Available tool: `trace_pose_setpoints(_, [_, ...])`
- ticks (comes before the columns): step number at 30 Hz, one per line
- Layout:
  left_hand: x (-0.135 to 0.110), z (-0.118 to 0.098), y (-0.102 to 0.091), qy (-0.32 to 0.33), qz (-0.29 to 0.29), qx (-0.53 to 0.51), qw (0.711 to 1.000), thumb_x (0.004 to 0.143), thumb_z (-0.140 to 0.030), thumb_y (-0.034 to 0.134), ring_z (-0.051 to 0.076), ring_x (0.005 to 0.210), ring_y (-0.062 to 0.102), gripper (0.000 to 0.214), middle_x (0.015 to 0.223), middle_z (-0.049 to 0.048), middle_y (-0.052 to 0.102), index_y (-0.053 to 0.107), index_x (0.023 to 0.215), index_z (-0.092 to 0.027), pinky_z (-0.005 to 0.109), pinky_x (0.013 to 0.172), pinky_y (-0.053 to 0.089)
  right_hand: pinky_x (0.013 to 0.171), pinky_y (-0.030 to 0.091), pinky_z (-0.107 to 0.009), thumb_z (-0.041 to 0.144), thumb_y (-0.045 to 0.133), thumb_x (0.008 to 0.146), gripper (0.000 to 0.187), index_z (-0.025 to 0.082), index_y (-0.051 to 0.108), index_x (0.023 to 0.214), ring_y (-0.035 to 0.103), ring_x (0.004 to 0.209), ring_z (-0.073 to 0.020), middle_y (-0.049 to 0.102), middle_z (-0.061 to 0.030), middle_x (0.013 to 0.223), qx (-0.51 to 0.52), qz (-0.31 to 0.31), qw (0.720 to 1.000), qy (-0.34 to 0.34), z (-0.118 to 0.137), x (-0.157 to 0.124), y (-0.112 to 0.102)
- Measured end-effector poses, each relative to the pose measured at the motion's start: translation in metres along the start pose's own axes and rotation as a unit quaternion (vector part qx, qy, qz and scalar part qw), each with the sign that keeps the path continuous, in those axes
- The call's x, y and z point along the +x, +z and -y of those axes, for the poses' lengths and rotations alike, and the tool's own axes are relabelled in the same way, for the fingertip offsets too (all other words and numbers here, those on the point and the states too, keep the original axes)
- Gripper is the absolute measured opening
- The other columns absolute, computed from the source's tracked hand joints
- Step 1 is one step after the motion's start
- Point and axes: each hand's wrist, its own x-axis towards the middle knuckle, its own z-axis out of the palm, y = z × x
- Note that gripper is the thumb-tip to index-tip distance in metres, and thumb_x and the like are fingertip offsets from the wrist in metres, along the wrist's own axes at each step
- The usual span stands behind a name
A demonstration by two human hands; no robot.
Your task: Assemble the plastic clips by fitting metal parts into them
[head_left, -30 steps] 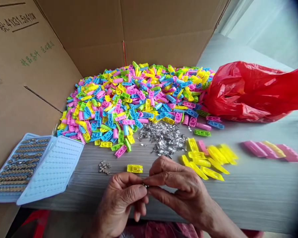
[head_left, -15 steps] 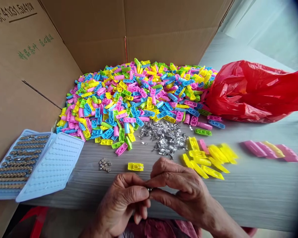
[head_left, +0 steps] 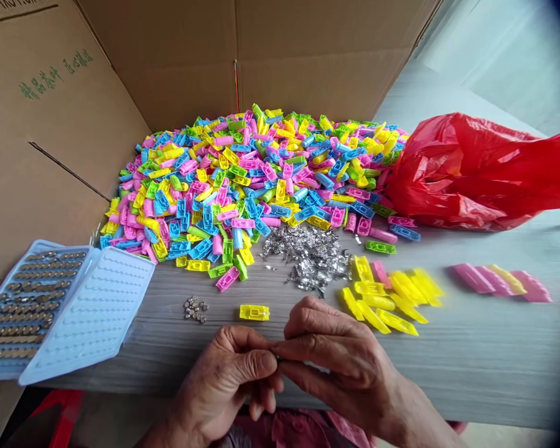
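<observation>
Near the table's front edge, my left hand [head_left: 236, 376] and my right hand [head_left: 338, 364] meet at the fingertips. Both pinch small shiny button cells [head_left: 278, 358], mostly covered by the thumbs and fingers. Just beyond my left hand lies one yellow plastic casing [head_left: 254, 312], open side up, with a bit of metal at its right end. To its left is a small cluster of loose button cells [head_left: 195, 308]. A heap of thin metal contact pieces [head_left: 310, 258] lies beyond my right hand. Several yellow casings [head_left: 378, 302] are grouped right of it.
A large pile of coloured plastic casings [head_left: 242, 180] fills the back against a cardboard box [head_left: 308, 56]. At left stands an opened blue tray [head_left: 86, 311] with rows of button cells. A red plastic bag [head_left: 476, 174] sits at right, with pink casings [head_left: 478, 278] in front.
My hands keep pinching at the same place, and the button cells between the fingertips show less than before. The view has shifted slightly.
</observation>
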Motion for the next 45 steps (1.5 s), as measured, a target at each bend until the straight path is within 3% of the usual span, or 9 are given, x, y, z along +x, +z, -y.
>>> trace_pose_setpoints(9, [0.000,0.000,-0.005,0.023,0.012,0.036,0.999,0.050,-0.044,0.087,0.009,0.034,0.056,0.037,0.048,0.0032,0.066,0.070,0.056,-0.013,0.013,0.027,0.034,0.053,0.045,-0.024,0.008,0.064,0.080,0.010,0.017,0.067,0.081,0.055,0.061,-0.0124,0.058,-0.0001,0.064,0.047,-0.072,0.995,0.051,-0.004,-0.001,0.015])
trace_pose_setpoints(12, [-0.006,-0.003,-0.008,0.089,-0.035,0.151,0.984,0.062,-0.051,0.078,0.008,0.035,0.052,0.037,0.052,0.0026,0.065,0.074,0.068,-0.014,0.015,0.029,0.034,0.053,0.045,-0.026,0.008,0.064,0.078,0.011,0.018,0.067,0.081,0.056,0.062,-0.0135,0.058,-0.0006,0.067,0.048,-0.101,0.991,0.068,-0.007,-0.005,0.015])
trace_pose_setpoints(14, [-0.010,-0.007,-0.012,0.228,-0.115,0.310,0.916,0.068,-0.039,0.077,0.010,0.041,0.054,0.024,0.060,0.0029,0.067,0.077,0.079,-0.019,0.019,0.036,0.041,0.056,0.046,-0.028,0.007,0.064,0.077,0.013,0.020,0.066,0.081,0.056,0.064,-0.0149,0.058,-0.0009,0.068,0.043,-0.120,0.988,0.089,-0.010,-0.010,0.011])
trace_pose_setpoints(16, [-0.013,-0.012,-0.017,0.371,-0.181,0.470,0.780,0.070,-0.023,0.075,0.015,0.056,0.063,0.020,0.078,0.0055,0.071,0.076,0.091,-0.023,0.025,0.055,0.052,0.058,0.045,-0.029,0.008,0.066,0.076,0.014,0.021,0.067,0.080,0.056,0.064,-0.0159,0.058,-0.0010,0.069,0.026,-0.144,0.983,0.111,-0.013,-0.015,0.006])
trace_pose_setpoints(19, [-0.008,-0.017,-0.021,0.425,-0.170,0.639,0.618,0.074,-0.008,0.067,0.026,0.094,0.066,0.043,0.111,0.0113,0.067,0.066,0.114,-0.022,0.037,0.085,0.053,0.058,0.045,-0.029,0.010,0.067,0.075,0.013,0.022,0.068,0.078,0.056,0.066,-0.0168,0.058,-0.0014,0.071,-0.002,-0.171,0.976,0.135,-0.018,-0.020,0.001])
trace_pose_setpoints(24, [0.007,-0.020,-0.018,0.347,-0.115,0.762,0.535,0.076,-0.004,0.061,0.030,0.107,0.061,0.040,0.117,0.0155,0.061,0.060,0.115,-0.014,0.045,0.088,0.052,0.060,0.043,-0.030,0.011,0.066,0.077,0.015,0.025,0.069,0.083,0.052,0.068,-0.0158,0.053,-0.0002,0.073,0.002,-0.160,0.977,0.143,-0.022,-0.024,0.008])
trace_pose_setpoints(30, [0.012,-0.020,-0.013,0.376,-0.115,0.740,0.545,0.078,-0.004,0.057,0.027,0.099,0.065,0.019,0.105,0.0133,0.067,0.066,0.089,-0.017,0.039,0.086,0.051,0.062,0.042,-0.030,0.010,0.066,0.077,0.019,0.026,0.069,0.086,0.051,0.072,-0.0159,0.051,-0.0003,0.077,0.023,-0.183,0.971,0.152,-0.023,-0.024,0.009])
trace_pose_setpoints(36, [0.004,-0.016,0.005,0.423,-0.090,0.656,0.619,0.072,-0.003,0.059,0.016,0.059,0.065,0.022,0.069,0.0029,0.068,0.068,0.084,-0.018,0.023,0.057,0.050,0.067,0.044,-0.032,0.013,0.066,0.078,0.016,0.027,0.069,0.086,0.051,0.079,-0.0178,0.048,-0.0020,0.083,0.023,-0.148,0.982,0.113,-0.018,-0.015,0.010])
trace_pose_setpoints(45, [0.003,-0.010,0.014,0.389,-0.101,0.548,0.734,0.065,-0.003,0.060,0.016,0.059,0.063,0.023,0.068,0.0025,0.065,0.069,0.082,-0.017,0.022,0.054,0.050,0.078,0.044,-0.032,0.012,0.067,0.078,0.019,0.027,0.072,0.088,0.049,0.090,-0.0189,0.046,-0.0031,0.093,0.048,-0.125,0.983,0.125,-0.017,-0.014,0.012])
